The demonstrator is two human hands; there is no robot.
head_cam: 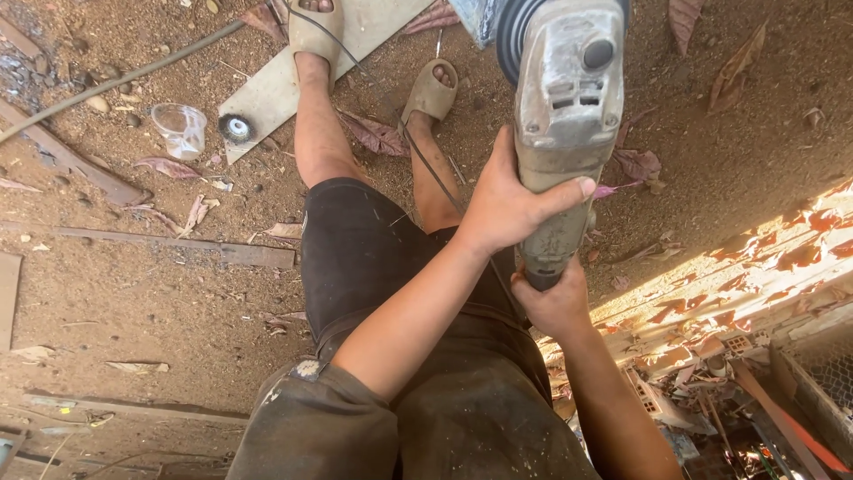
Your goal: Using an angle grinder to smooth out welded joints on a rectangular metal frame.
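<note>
— Reddish-brown dirt ground lies under me, scattered with dry leaves and sawdust. What do you want to know?

— What are you holding?

— A worn grey metal angle grinder with a black round guard at its top end. It runs from about 12 o'clock down toward the middle of my view, upright in front of my legs. My left hand is wrapped around the body of it from the 9 o'clock side, thumb stretched across the front. My right hand is clenched around the lower end of the handle, just beneath the left one, the two nearly touching.

— Where does the cable go?

— A thin black cord runs from near the handle up past my shin toward 12 o'clock, over a pale flat wooden board.

— What else is around?

— My feet are in tan rubber slide sandals; one stands on that board, the other on the dirt beside it. At 10 o'clock a clear plastic cup lies on its side, and just beside it, on the board's edge, sits a small round wire brush wheel. A long rusty flat metal strip lies at 9 o'clock. At 4 o'clock, sunlit planks and a wire mesh panel.
</note>
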